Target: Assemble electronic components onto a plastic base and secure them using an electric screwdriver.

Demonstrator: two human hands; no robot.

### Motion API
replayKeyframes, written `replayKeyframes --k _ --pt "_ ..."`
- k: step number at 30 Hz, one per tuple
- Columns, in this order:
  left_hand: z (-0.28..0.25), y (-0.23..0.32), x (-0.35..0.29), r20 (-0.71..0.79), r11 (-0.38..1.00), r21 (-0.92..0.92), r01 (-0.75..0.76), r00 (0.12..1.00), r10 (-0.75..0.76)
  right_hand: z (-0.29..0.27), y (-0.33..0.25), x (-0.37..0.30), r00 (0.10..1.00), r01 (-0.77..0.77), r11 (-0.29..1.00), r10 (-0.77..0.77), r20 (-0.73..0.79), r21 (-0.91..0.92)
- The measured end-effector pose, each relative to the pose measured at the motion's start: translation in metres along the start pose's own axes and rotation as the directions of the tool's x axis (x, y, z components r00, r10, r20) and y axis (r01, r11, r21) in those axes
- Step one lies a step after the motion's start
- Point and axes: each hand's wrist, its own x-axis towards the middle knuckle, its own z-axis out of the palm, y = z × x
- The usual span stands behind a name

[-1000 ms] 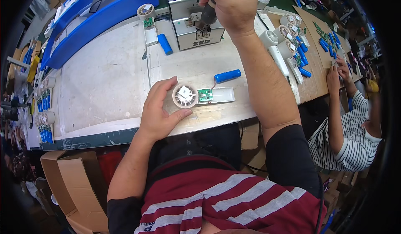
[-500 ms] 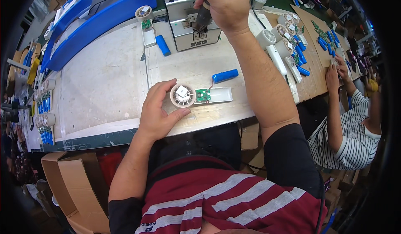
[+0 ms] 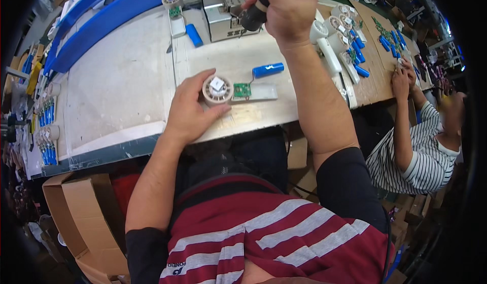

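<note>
My left hand [image 3: 190, 104] curls around the round white housing of a small handheld fan [image 3: 217, 90], which lies on the bench. From the housing extends a green circuit board [image 3: 242, 90] in an open white handle shell [image 3: 265, 92]. A blue cylindrical battery [image 3: 268, 70], joined by a wire, rests just beyond the shell. Raised at the far side, my right hand [image 3: 291, 15] is closed around a dark electric screwdriver [image 3: 254, 16]. Its tip is at the front of a metal screw dispenser [image 3: 215, 19]; whether it holds a screw is too small to tell.
Another opened fan [image 3: 177, 26] with a blue battery [image 3: 194, 35] lies left of the dispenser. A blue bin [image 3: 122, 23] stands at the far left. Several fan units [image 3: 337, 43] crowd the right side, near a co-worker's hands [image 3: 401, 78]. A cardboard box [image 3: 83, 218] sits below the bench.
The screwdriver has shifted slightly right and back from the dispenser's front, and its angle has changed. My left hand keeps its hold on the fan. The whole view has shifted a little.
</note>
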Motion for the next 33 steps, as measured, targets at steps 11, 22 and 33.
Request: replayKeyframes --k 11,22,33 --pt "0.001 -0.003 0.008 0.006 0.974 -0.219 0.061 0.998 -0.061 -0.009 -0.006 -0.033 0.995 0.100 0.993 -0.101 0.007 0.063" --pt "0.004 0.002 0.001 -0.031 1.000 0.027 0.016 0.999 -0.015 -0.030 0.066 0.063 0.980 -0.022 0.842 -0.089 0.178 0.540" --pt "0.002 0.002 0.004 -0.014 0.999 0.045 -0.010 1.000 0.010 -0.014 0.050 0.050 0.996 -0.037 0.973 0.055 0.072 -0.227"
